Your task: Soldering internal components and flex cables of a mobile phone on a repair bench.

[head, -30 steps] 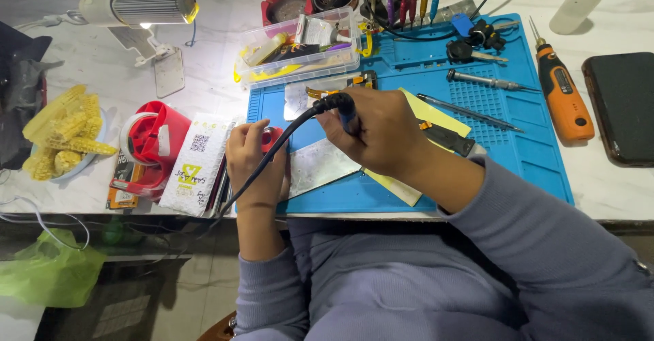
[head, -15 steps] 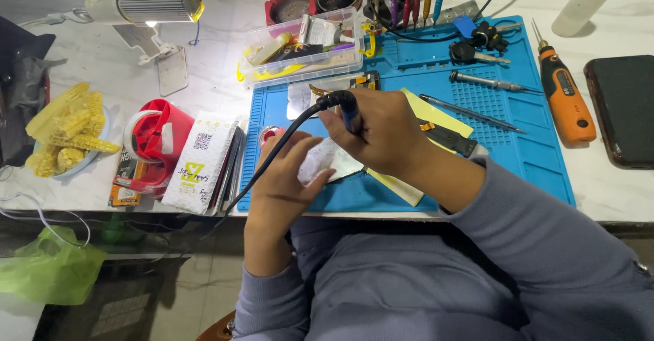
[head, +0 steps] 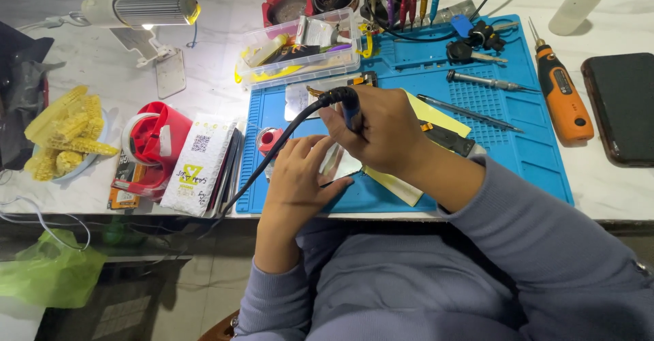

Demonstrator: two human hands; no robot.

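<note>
On the blue mat (head: 538, 157): both hands at work.
Right hand (head: 381, 130): grip closed around a corded tool (head: 344, 101).
Left hand (head: 296, 177): fingers flat, pressing a small shiny part (head: 338, 164) beside it.

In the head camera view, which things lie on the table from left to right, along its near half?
Plate of yellow corn pieces → red tape dispenser → white printed packet → left hand → right hand holding black corded tool → orange electric screwdriver → black phone.
</note>
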